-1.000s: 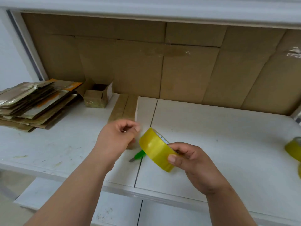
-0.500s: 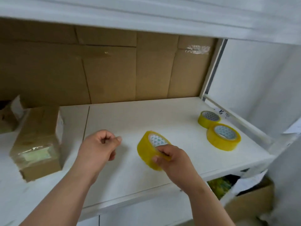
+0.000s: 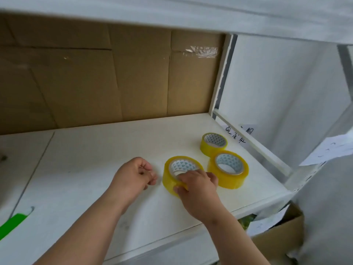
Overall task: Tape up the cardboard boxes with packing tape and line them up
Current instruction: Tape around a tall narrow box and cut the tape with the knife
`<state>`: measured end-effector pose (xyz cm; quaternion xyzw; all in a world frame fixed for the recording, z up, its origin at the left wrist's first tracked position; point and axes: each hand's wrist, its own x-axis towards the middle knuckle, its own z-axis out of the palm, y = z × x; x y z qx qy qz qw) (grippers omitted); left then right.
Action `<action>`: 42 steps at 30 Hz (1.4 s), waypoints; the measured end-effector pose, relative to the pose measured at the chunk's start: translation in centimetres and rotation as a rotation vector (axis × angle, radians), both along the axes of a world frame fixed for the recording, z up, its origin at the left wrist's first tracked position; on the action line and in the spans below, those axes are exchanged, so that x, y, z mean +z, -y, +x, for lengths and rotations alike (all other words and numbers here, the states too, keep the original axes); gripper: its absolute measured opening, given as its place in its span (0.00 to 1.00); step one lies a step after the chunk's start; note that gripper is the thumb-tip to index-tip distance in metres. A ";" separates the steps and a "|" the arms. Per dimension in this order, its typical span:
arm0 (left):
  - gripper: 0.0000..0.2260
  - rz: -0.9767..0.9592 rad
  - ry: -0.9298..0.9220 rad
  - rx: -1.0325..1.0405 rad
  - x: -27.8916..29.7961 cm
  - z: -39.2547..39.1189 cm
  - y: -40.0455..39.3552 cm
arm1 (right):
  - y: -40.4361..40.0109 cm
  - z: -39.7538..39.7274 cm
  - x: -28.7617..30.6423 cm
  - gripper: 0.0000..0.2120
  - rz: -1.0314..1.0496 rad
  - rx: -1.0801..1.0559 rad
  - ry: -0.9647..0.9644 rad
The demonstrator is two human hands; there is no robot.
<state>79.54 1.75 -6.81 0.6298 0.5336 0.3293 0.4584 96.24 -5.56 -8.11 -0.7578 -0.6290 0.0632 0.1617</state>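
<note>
**Tape roll set down beside two others**

Since half a second ago, the yellow tape roll (image 3: 182, 174) has dropped from mid-air to lie flat on the white desk (image 3: 95, 153), just beside two more rolls (image 3: 228, 168). The right hand (image 3: 198, 185) grips it, fingers (image 3: 188, 174) hooked into the core, thumb on the outer wall. The left hand (image 3: 133, 175) hovers nearby, fingers curled, apparently empty. No boxes are in view; next, likely letting go and fetching a box.
</note>
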 end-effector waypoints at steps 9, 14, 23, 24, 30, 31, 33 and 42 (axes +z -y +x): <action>0.10 0.063 -0.171 0.161 -1.0 6.0 -0.6 | -1.1 6.1 -0.5 0.17 0.325 0.041 -0.189; 0.07 0.099 -0.171 0.237 -1.5 6.6 -0.8 | -0.7 9.4 0.1 0.21 0.087 -0.230 -0.008; 0.05 -0.003 -0.029 0.204 -2.2 6.5 0.1 | -0.4 10.4 0.1 0.16 0.057 -0.260 -0.009; 0.05 -0.019 -0.010 0.194 -2.3 6.5 0.3 | -0.4 10.6 0.1 0.16 0.096 -0.278 -0.063; 0.08 0.014 -0.108 0.175 -3.5 6.2 0.9 | 0.0 11.6 0.9 0.16 0.333 -0.340 -0.608; 0.07 0.032 -0.147 0.176 -3.6 6.3 1.0 | 0.1 11.7 0.8 0.15 0.360 -0.341 -0.684; 0.07 0.101 -0.264 0.166 -3.7 6.3 1.0 | 0.4 11.6 1.0 0.15 0.412 -0.327 -0.800; 0.13 0.182 -0.515 0.130 -4.4 5.8 1.9 | 2.0 10.6 1.8 0.11 0.565 -0.166 -1.156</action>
